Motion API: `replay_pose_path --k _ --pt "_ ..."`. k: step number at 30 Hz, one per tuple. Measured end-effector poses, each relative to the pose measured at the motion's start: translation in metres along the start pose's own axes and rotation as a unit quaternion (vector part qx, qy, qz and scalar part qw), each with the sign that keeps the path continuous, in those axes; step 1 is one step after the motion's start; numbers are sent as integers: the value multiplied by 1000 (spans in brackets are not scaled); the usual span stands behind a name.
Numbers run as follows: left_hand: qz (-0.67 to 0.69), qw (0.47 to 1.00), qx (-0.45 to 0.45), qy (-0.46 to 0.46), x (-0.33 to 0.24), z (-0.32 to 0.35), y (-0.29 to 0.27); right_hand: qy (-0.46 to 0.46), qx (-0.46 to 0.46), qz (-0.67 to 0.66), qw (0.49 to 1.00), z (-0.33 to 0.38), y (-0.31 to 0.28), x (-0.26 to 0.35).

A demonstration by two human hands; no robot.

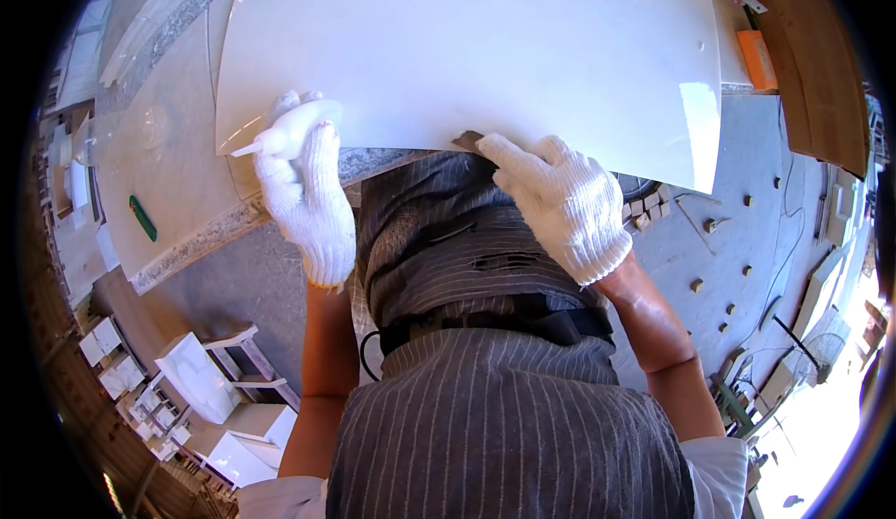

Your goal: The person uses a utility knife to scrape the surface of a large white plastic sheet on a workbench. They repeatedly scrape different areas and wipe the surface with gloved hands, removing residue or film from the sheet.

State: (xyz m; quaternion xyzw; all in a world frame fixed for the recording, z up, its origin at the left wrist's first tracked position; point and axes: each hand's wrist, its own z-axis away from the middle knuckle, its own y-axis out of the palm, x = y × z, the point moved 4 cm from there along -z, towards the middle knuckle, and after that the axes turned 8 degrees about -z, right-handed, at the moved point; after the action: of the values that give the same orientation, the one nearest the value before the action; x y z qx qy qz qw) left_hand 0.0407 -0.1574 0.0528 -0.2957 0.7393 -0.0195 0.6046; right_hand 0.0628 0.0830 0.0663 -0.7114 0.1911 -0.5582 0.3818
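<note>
A large glossy white sheet (485, 43) lies on the workbench in front of me, its near edge reaching toward my body. In a white knit glove, my left hand (308, 183) is closed round a white squeeze bottle with a pointed nozzle (301, 127), held tilted over the sheet's near left corner. The nozzle points left. My right hand (565, 197), gloved alike, is at the near edge, right of the middle. Its fingers pinch a thin dark scraper-like blade (468, 141) that rests at the edge of the sheet.
On the left of the bench top (168, 183) lies a green utility knife (143, 218). An orange box (757, 59) and a brown cardboard piece (807, 62) are at the far right. Small blocks (646, 206) sit on the floor at right. White furniture pieces (199, 377) stand at lower left.
</note>
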Motion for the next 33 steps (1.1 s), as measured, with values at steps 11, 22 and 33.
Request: replay_pose_path --k 11,22,33 --pt "18 1000 -3 2 -11 -5 -1 -20 -32 -22 999 1 -8 4" --pt "-1 1000 10 -20 -15 -4 -10 -31 -12 -12 999 17 -9 -2" --pt "10 998 57 -28 -15 -1 -8 3 1 -5 1000 13 -1 -1"
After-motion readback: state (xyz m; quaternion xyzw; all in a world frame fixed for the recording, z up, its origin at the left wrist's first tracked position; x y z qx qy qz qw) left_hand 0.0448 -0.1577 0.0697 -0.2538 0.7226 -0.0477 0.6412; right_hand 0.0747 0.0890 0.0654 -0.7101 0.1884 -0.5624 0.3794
